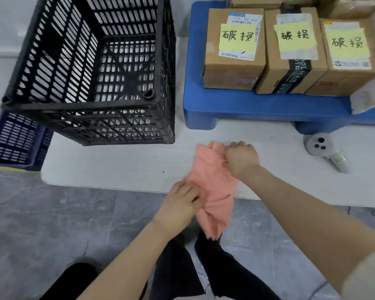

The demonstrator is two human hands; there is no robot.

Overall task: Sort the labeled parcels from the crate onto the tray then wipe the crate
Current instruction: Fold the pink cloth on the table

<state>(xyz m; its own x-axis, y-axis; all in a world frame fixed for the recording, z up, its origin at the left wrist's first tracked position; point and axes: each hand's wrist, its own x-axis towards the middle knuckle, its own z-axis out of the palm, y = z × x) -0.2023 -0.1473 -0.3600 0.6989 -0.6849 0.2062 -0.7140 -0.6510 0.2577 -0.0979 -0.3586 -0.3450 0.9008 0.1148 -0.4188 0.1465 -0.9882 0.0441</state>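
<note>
**Item:** salmon-pink soft cloth [212, 187].
**Location:** at the near edge of the white tabletop [117, 163], its lower end hanging over, in front of the black slotted plastic crate [85, 106].
**Held by:** both hands. The left hand [180, 204] grasps the lower bunch with curled fingers; the right hand [241, 159] is clenched on the upper end.
**Handling:** judged light, limp and unbreakable. It drapes and bunches, so it is best gathered into a wad in one palm.
**Crate:** upright, apparently empty. Its rigid lattice may snag the fabric; steady it by the top rim.
**Parcels:** brown cardboard parcels with yellow notes [234, 61] stand on the blue plastic tray [236, 105].
</note>
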